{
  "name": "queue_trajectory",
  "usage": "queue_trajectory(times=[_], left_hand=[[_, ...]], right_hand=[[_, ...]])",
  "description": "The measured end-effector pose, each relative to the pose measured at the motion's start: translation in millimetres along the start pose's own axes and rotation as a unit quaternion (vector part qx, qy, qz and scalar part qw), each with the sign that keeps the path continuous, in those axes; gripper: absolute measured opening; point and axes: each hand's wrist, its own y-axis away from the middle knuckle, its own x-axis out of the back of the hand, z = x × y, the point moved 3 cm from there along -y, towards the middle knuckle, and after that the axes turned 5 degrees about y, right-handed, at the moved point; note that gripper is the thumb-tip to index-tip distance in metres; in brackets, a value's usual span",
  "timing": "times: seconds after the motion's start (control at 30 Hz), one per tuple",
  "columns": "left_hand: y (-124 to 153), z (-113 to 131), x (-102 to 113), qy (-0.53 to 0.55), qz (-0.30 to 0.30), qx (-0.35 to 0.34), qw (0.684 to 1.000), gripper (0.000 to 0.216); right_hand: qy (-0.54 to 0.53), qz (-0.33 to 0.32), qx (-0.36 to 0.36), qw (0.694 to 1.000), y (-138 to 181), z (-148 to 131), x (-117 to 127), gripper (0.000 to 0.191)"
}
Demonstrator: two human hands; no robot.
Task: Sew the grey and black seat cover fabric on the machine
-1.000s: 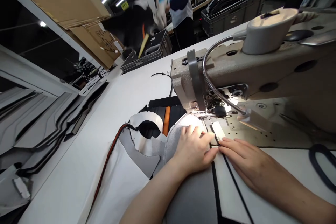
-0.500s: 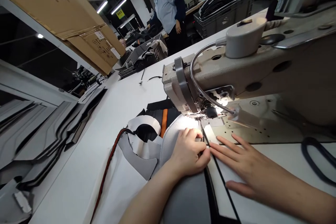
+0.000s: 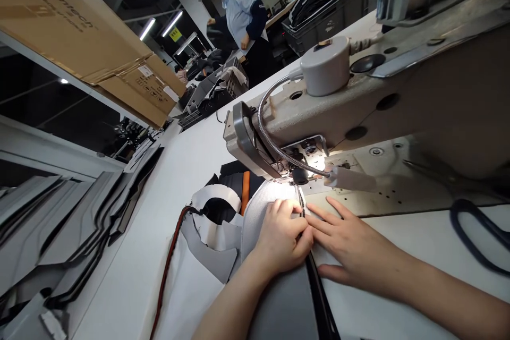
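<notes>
My left hand [image 3: 283, 236] is closed on the edge of a grey fabric panel [image 3: 285, 303], thumb and fingers pinched together just before the sewing machine's needle area. The panel's pale mesh end [image 3: 257, 212] runs up under the lit sewing head. A narrow black strip [image 3: 314, 281] follows the panel's right edge, passing between my hands. Flat and spread, my right hand [image 3: 350, 241] rests beside it, its fingertips touching the strip near my left thumb. The sewing machine [image 3: 319, 101] stands over the work; its needle is too small to make out.
Black-handled scissors [image 3: 464, 234] lie at the right. Left of the panel is a white piece with dark red-brown edging [image 3: 171, 260]. Stacked grey panels [image 3: 75, 223] fill the far left, below a cardboard box [image 3: 79, 26]. A co-worker [image 3: 243, 16] stands behind crates [image 3: 314, 16].
My right hand has moved left, up against my left hand. The black strip, earlier angled away from the panel, now lies along its edge. The view has shifted; the co-worker's arm has moved.
</notes>
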Motion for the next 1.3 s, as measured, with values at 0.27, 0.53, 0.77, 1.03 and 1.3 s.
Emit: queue_trajectory(times=[0.27, 0.53, 0.77, 1.03, 1.3], left_hand=[[0, 2, -2, -0.011, -0.012, 0.010, 1.000, 0.024], [-2, -7, 9, -0.023, -0.014, 0.006, 1.000, 0.031], [-8, -25, 12, -0.227, -0.021, 0.099, 0.969, 0.045], [-13, -19, 6, -0.217, -0.007, 0.132, 0.967, 0.043], [-12, -10, -5, -0.236, 0.002, 0.160, 0.959, 0.038]], right_hand=[[-0.013, 0.002, 0.000, 1.000, 0, 0, -3, 0.044], [0.018, 0.053, -0.025, 0.998, 1, -6, -6, 0.046], [0.023, 0.059, -0.049, 0.997, 7, -12, -8, 0.042], [0.052, 0.074, -0.057, 0.994, 7, -16, -4, 0.038], [0.078, 0.128, 0.016, 0.989, 4, -26, 15, 0.014]])
